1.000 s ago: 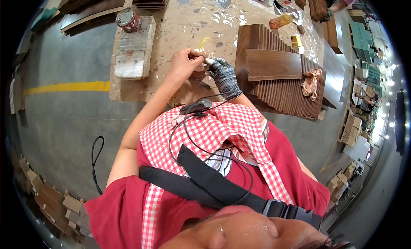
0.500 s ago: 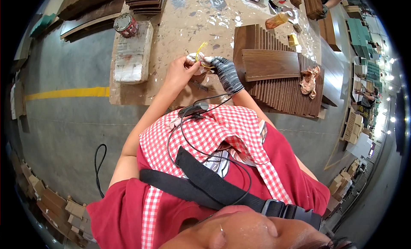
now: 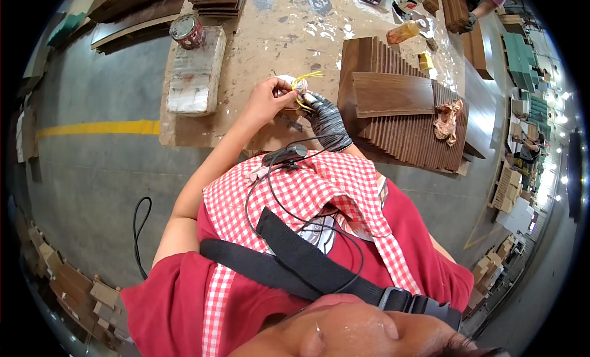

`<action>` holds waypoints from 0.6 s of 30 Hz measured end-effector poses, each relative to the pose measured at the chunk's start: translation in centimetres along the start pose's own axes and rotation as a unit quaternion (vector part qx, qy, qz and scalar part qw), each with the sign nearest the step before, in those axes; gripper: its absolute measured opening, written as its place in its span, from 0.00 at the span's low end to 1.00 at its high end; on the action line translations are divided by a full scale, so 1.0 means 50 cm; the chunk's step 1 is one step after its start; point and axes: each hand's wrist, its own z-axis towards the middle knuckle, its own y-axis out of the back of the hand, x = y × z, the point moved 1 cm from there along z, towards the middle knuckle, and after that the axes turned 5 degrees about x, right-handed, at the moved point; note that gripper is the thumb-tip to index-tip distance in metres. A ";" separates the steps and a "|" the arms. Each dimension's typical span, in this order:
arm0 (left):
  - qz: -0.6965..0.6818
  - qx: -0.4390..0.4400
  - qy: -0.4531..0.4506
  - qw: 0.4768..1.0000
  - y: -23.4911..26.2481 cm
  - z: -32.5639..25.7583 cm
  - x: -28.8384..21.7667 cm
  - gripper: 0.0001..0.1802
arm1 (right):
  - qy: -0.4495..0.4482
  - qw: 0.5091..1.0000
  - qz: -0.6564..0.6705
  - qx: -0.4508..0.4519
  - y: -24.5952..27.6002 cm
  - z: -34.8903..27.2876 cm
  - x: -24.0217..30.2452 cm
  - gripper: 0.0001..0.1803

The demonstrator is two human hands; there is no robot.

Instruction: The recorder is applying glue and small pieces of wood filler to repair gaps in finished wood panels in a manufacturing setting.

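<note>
Over the near edge of the work table (image 3: 246, 80), my hands meet at a small white cloth bundle (image 3: 301, 85). Yellow string (image 3: 312, 75) goes around it, with loose ends sticking out to the right. My bare left hand (image 3: 270, 100) pinches at the bundle's left side, thumb and fingers together. On the other side my right hand (image 3: 327, 122), in a grey-and-black glove, is closed on the bundle's lower right, where a loop of the string shows. Exactly which strand each hand grips is hidden by the fingers.
Left on the table, a paint can (image 3: 187, 31) stands on a white-smeared block (image 3: 195, 74). To the right lie fanned brown boards (image 3: 393, 94) and a crumpled stained rag (image 3: 448, 122). An amber bottle (image 3: 405, 31) and yellow sponge (image 3: 425, 61) sit beyond. Another person's gloved hand (image 3: 471, 20) touches boards.
The yellow string's ends have swung from pointing up to pointing right as the bundle turned. My right hand has come lower and nearer to me; my left stays close to the bundle.
</note>
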 end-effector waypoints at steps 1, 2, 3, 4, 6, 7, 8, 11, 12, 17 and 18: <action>0.000 -0.002 0.001 1.000 0.002 0.004 0.019 0.15 | 0.001 0.999 -0.041 0.009 0.014 0.013 -0.006 0.14; 0.025 -0.010 -0.016 0.999 0.000 0.008 0.016 0.15 | 0.003 0.999 -0.039 0.007 0.018 0.017 0.002 0.14; 0.051 -0.019 -0.034 0.998 -0.002 0.010 0.014 0.15 | -0.002 0.996 -0.092 0.005 0.021 0.019 0.008 0.14; 0.052 -0.017 -0.033 0.998 -0.004 0.010 0.013 0.15 | -0.006 0.989 -0.144 0.003 0.024 0.022 0.013 0.14; 0.181 -0.045 -0.086 0.979 -0.009 -0.002 -0.020 0.15 | 0.020 0.986 -0.164 0.006 0.006 0.019 0.029 0.15; 0.181 -0.043 -0.086 0.979 -0.012 -0.004 -0.022 0.15 | 0.031 0.972 -0.232 -0.019 -0.003 0.016 0.036 0.15; 0.198 -0.047 -0.125 0.971 -0.014 -0.008 -0.026 0.14 | 0.042 0.953 -0.298 -0.043 -0.017 0.011 0.044 0.15; 0.193 -0.048 -0.167 0.966 -0.015 -0.014 -0.027 0.12 | 0.056 0.954 -0.294 -0.032 -0.006 0.016 0.040 0.15; 0.170 -0.046 -0.169 0.970 -0.012 -0.013 -0.023 0.12 | 0.059 0.959 -0.276 -0.019 -0.008 0.018 0.044 0.14; 0.194 -0.083 -0.230 0.950 -0.014 -0.024 -0.039 0.10 | 0.037 0.981 -0.189 -0.034 0.016 0.021 0.042 0.13; 0.185 -0.089 -0.229 0.952 -0.017 -0.032 -0.048 0.10 | 0.043 0.980 -0.189 -0.035 0.019 0.021 0.038 0.13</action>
